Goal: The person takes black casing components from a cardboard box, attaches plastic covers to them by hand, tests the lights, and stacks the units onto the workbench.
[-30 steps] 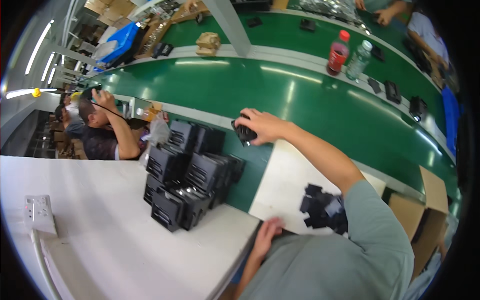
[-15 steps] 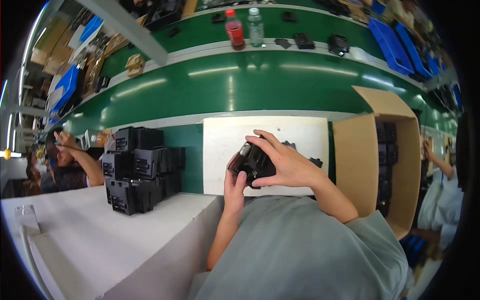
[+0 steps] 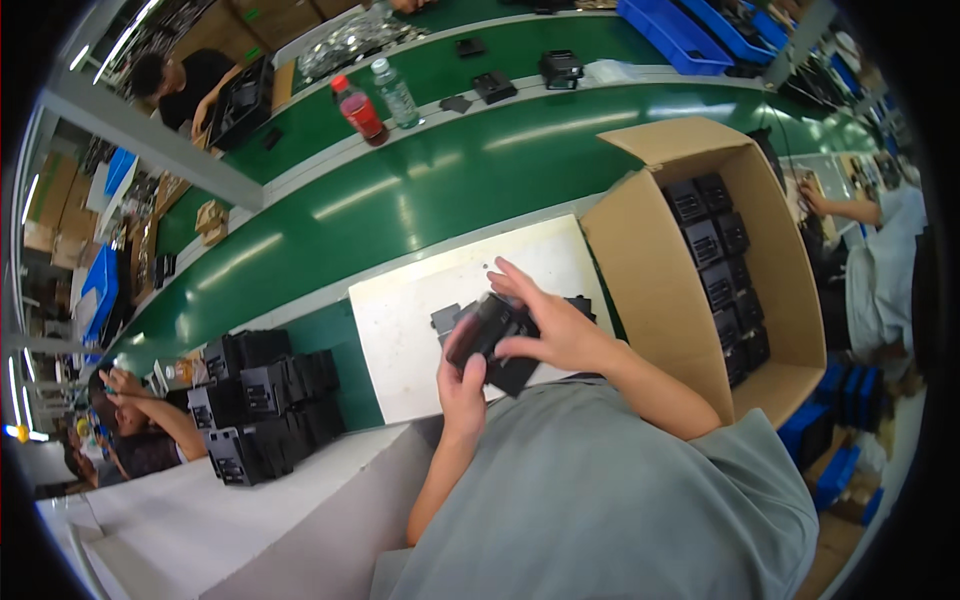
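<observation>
A black plastic housing (image 3: 490, 335), blurred by motion, is held tilted above the white board (image 3: 395, 340). My left hand (image 3: 463, 395) grips it from below left, with the thumb on its near side. My right hand (image 3: 560, 325) is at its right side, fingers stretched and spread past its top and the thumb over its near face. Flat black parts (image 3: 446, 320) lie on the board behind the housing, partly covered by it. Another black part (image 3: 581, 306) shows beyond my right wrist.
Stacked black housings (image 3: 262, 400) stand on the white surface at left. An open cardboard box (image 3: 640, 270) at right holds rows of similar housings. Beyond the green bench (image 3: 400, 190) stand a red-capped bottle (image 3: 358, 110) and a clear bottle (image 3: 397, 95). Other people work around.
The view has turned, so the box and its contents show more fully. The housing has tilted in my left hand, and my right fingers have spread away from its top. More flat parts show on the board.
</observation>
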